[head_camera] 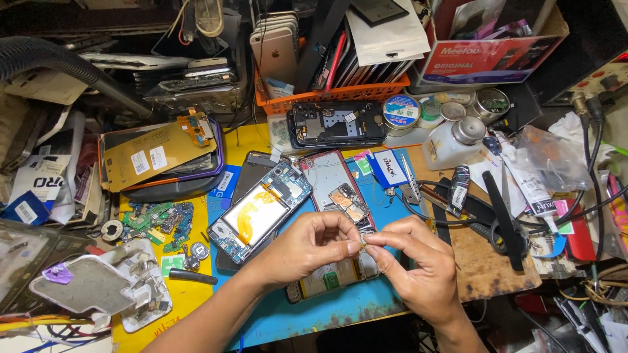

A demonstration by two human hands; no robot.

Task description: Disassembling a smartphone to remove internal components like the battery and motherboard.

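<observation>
A tiny part sits pinched between the fingertips of the left hand and the right hand, just above an opened phone. The part is too small to make out. Below lies a blue mat on a cluttered yellow workbench.

Blue mat, yellow tabletop, orange basket, yellow-banded opened phone.

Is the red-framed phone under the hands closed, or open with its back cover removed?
Open: the red-framed phone lies with its circuit board and inner parts exposed.
</observation>
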